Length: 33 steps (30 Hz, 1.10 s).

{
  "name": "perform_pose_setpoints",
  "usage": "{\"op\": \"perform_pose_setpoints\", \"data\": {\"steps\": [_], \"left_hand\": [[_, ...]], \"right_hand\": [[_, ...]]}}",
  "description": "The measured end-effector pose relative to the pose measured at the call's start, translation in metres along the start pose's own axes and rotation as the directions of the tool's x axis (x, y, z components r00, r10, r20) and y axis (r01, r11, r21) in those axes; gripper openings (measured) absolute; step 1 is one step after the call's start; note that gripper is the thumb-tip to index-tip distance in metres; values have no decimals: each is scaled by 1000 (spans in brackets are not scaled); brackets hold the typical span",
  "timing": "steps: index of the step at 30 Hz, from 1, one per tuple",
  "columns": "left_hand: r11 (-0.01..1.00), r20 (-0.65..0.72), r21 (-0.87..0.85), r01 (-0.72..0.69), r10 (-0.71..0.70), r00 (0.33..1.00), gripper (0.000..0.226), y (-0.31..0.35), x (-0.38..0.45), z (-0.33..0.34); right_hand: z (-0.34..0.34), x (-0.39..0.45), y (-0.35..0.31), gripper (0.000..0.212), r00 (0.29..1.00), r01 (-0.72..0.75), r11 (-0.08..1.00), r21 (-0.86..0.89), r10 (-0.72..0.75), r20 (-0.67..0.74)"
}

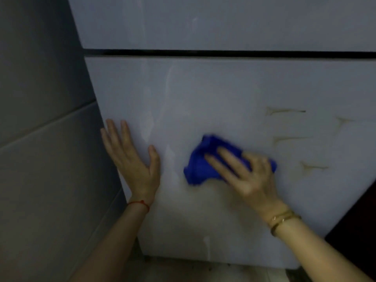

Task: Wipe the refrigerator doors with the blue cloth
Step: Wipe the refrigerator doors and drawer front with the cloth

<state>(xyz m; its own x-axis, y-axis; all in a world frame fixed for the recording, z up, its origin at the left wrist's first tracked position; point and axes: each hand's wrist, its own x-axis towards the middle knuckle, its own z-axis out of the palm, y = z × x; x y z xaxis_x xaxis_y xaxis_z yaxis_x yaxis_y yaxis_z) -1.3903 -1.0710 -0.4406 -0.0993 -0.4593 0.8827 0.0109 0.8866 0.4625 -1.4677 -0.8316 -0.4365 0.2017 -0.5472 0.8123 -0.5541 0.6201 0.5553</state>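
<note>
The lower refrigerator door (223, 94) filled the view, pale and glossy, with the upper door (203, 21) above it across a dark gap (223, 53). Grey wall tiles (40, 139) ran down the left side. On the lower door's right stretch sat several brownish streaks (284, 110), thin and branching, looking not yet wiped. The left hand (132, 159) lay flat near the door's left edge, fingers spread, holding nothing. The right hand (244, 174) pressed down with fingers splayed over the blue cloth (199, 165), pinning it against the door rather than pinching it. The cloth sat bunched and crumpled around the middle of the lower door, bright blue, its edges blurred, so its texture was hard to judge. The risk from here: a wadded cloth touches the door only in patches, so a pass could skip or smear those streaks. With only flat pressure holding it, the cloth could slide out from under the palm.
</note>
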Motion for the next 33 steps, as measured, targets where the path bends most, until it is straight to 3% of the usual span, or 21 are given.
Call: {"op": "perform_pose_setpoints", "data": {"steps": [4, 6, 9, 11, 14, 17, 20, 22, 24, 26, 29, 31, 33], "left_hand": [[1000, -58, 29, -5, 7, 998, 70, -2, -1, 6], [1000, -58, 28, -13, 15, 998, 71, -3, -2, 8], [999, -59, 33, -20, 22, 998, 70, -4, -2, 8], [999, -58, 34, -25, 27, 998, 69, -5, -2, 9], [999, -62, 29, -25, 27, 998, 68, -4, 0, 9], [999, -59, 30, -16, 18, 998, 68, -4, 0, 9], [999, -54, 43, -19, 21, 998, 69, -5, 0, 9], [999, -48, 38, -14, 15, 999, 70, -5, -1, 7], [999, -45, 32, -11, 13, 999, 70, -6, -1, 7], [999, -40, 37, -17, 19, 999, 69, -6, -1, 7], [998, -41, 53, -30, 32, 999, 69, -7, -1, 8], [998, -44, 60, -28, 31, 999, 70, -7, -1, 9], [997, -51, 68, -24, 28, 998, 69, -7, -1, 10]], "right_hand": [[3, 77, 42, 47, 923, -300, 953, 26, 297, -245], [7, 79, 28, 50, 911, -331, 944, 5, 320, -260], [13, 16, -19, 47, 985, -160, 987, -31, 158, -72], [12, -32, -37, 42, 998, -19, 1000, 16, 18, 59], [4, -40, -19, 43, 993, 48, 998, 37, -51, 108], [-1, 28, 22, 50, 981, -154, 988, -6, 152, -119], [5, 89, 45, 49, 874, -400, 913, 73, 405, -270], [9, 80, 22, 53, 916, -330, 944, 4, 321, -240], [15, 30, -13, 47, 986, -140, 990, -14, 138, -97], [15, -22, -31, 41, 1000, 9, 1000, 24, -9, 16], [6, -42, -8, 41, 995, 80, 996, 33, -82, 48], [-2, -18, 20, 48, 999, 6, 1000, -29, -7, -32], [-8, 28, 49, 50, 950, -263, 964, -38, 252, -184]]}}
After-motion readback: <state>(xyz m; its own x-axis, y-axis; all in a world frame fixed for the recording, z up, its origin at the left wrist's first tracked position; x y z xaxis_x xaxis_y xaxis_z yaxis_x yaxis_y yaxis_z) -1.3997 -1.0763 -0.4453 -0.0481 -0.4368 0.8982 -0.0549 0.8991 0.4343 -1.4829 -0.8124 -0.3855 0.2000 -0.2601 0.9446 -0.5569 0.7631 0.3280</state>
